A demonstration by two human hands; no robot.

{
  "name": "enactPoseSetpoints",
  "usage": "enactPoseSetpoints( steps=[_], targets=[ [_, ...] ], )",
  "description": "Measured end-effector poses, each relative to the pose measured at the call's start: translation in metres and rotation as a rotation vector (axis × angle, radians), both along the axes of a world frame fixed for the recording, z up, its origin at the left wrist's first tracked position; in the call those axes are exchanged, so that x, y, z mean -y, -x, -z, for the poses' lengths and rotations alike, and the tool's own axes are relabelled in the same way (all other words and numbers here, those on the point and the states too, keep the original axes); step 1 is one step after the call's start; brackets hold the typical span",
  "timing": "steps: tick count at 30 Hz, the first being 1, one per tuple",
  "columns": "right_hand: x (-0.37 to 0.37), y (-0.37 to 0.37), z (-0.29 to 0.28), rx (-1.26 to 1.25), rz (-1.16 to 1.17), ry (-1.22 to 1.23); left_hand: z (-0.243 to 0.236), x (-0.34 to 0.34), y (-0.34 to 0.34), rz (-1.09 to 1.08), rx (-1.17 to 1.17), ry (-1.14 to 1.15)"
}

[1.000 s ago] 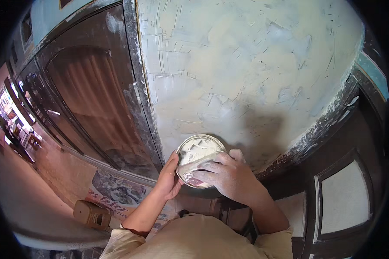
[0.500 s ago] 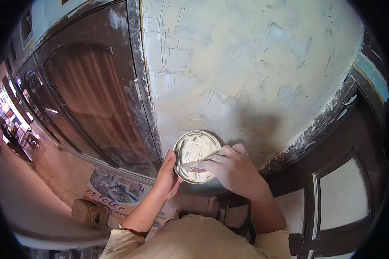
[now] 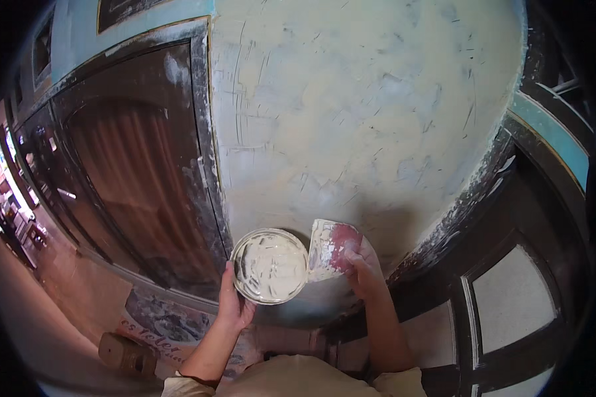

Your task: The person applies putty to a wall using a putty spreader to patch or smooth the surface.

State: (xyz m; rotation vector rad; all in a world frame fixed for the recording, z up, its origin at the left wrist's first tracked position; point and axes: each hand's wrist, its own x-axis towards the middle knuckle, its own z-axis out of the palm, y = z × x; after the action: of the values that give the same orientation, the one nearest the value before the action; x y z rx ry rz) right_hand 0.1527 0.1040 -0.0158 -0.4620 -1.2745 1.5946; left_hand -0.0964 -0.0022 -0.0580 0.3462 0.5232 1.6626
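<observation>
My left hand (image 3: pixel 232 304) is closed around the left side of a round tin (image 3: pixel 271 302), thumb at its rim. Cream-coloured putty (image 3: pixel 271 268) lies inside, its surface ridged and scraped. Just right of the tin, my right hand (image 3: pixel 367 268) grips a flat red putty spreader (image 3: pixel 341 241) with the thumb on its face. Pale putty coats the spreader's left part, whose lower corner is close to the tin's rim; whether they touch I cannot tell. Before me stands a wall (image 3: pixel 351 126) with patchy cream and pale blue filler, dark scratches showing through.
On the left is a dark wooden door (image 3: pixel 122 172) with a curtained pane. A dark panelled door (image 3: pixel 510 298) stands at the right. Down at the lower left are a brown stool (image 3: pixel 122 352) and a printed banner (image 3: pixel 169 324) on the floor.
The spreader has come out of the tin to its right, and its face is now turned into view. The tin appears lower and further left; the whole view has shifted too.
</observation>
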Motion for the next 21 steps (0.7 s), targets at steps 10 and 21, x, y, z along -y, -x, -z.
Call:
enactPoseSetpoints(
  steps=[10, 21],
  targets=[
    [0.014, -0.035, -0.083, 0.107, 0.391, -0.229, -0.016, 0.019, -0.014, 0.028, 0.068, -0.037],
    [-0.053, -0.02, -0.144, 1.239, 1.594, -1.367, -0.015, 0.015, -0.008, 0.068, 0.098, -0.005]
  ],
)
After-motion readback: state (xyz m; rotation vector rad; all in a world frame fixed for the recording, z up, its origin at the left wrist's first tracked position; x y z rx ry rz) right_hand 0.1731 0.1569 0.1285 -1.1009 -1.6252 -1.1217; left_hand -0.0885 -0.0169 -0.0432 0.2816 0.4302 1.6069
